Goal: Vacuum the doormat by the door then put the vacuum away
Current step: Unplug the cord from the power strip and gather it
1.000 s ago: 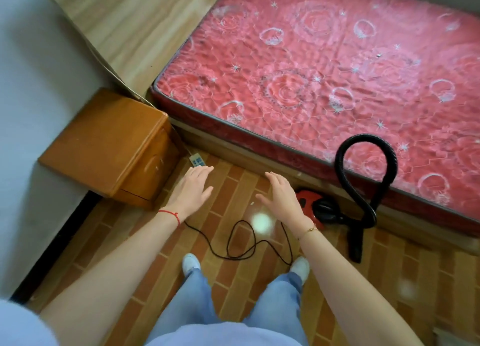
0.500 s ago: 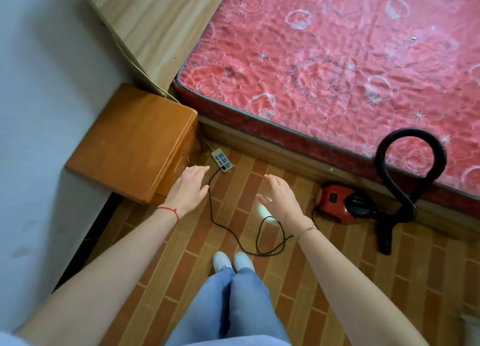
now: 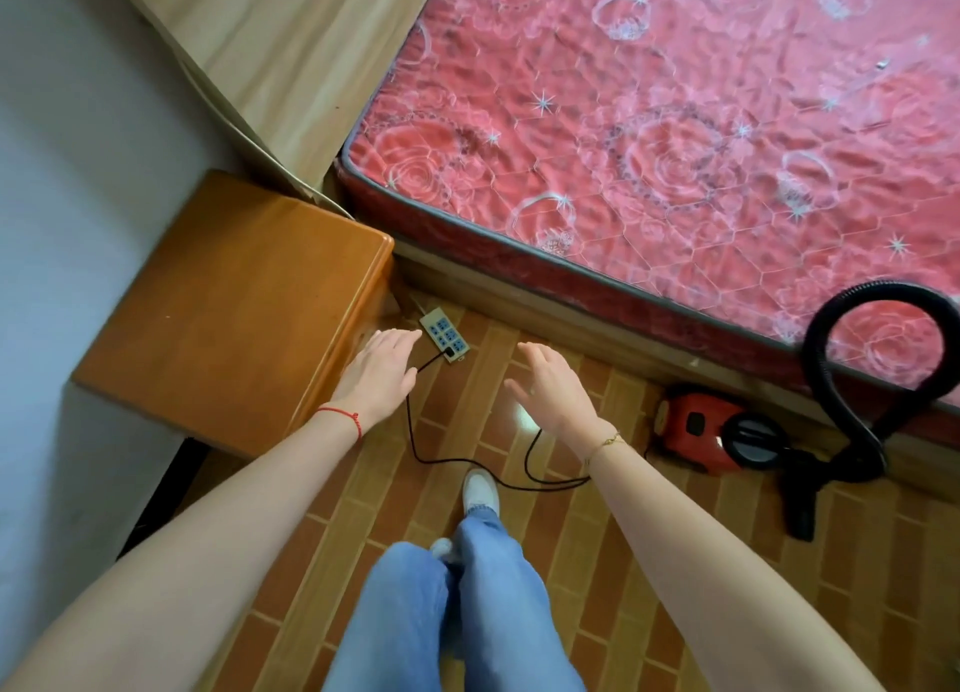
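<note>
Both hands empty, flat: left hand (image 3: 382,366) near power strip (image 3: 444,336); right hand (image 3: 553,387) above cord (image 3: 415,444); red vacuum (image 3: 698,434) beside bed.

A red quilted mattress (image 3: 675,135) with a floral pattern lies on a wooden bed frame (image 3: 545,307). A pale wooden headboard (image 3: 280,52) stands against the grey wall (image 3: 78,120). An orange-brown nightstand (image 3: 228,302) sits beside the bed, against that wall. The floor (image 3: 701,587) is brick-patterned tile.
</note>
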